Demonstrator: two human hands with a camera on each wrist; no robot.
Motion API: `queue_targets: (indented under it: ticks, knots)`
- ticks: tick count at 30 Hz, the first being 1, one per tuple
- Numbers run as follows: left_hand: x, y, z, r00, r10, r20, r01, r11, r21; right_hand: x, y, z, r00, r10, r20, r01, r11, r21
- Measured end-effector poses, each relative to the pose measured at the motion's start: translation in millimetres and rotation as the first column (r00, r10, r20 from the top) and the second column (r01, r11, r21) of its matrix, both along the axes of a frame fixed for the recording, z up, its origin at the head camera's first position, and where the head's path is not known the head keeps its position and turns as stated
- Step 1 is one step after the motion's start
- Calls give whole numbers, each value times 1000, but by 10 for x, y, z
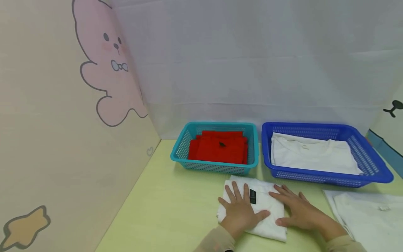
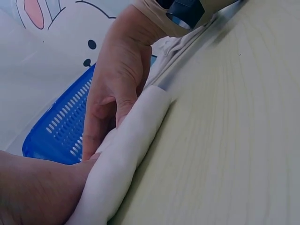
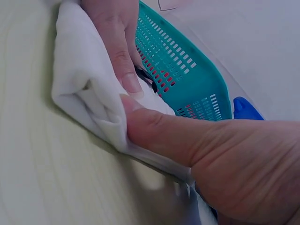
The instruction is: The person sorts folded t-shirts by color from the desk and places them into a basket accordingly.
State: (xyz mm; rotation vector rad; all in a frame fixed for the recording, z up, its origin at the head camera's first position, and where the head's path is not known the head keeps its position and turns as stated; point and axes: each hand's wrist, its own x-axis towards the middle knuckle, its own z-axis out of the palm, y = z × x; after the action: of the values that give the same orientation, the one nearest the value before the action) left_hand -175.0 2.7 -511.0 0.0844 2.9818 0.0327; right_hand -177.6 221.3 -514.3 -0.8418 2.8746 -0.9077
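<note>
A folded white garment with a small black label lies on the table in the head view. My left hand rests flat on its left part, fingers spread and thumb stretched to the right. On its right edge lies my right hand, with fingers extended across the top. The right wrist view shows the right thumb pressing beside the thick folded edge of the garment. Layers of rolled cloth show at that corner. In the left wrist view the garment's near fold is rounded.
Behind the garment stands a teal basket with folded red clothes. A blue basket beside it holds a folded white shirt. Another white garment lies at the right. Printed walls bound the yellowish table.
</note>
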Motion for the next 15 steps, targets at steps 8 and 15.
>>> queue_targets:
  ticks: [8,15]
  knots:
    - [-59,-105,87,999,-50,-14,50,999,9,11,-49,34,999,-34,-14,35,999,37]
    - [-209,-399,323,997,-70,-46,78,975,210,3,-33,194,985,-153,-75,159,983,91]
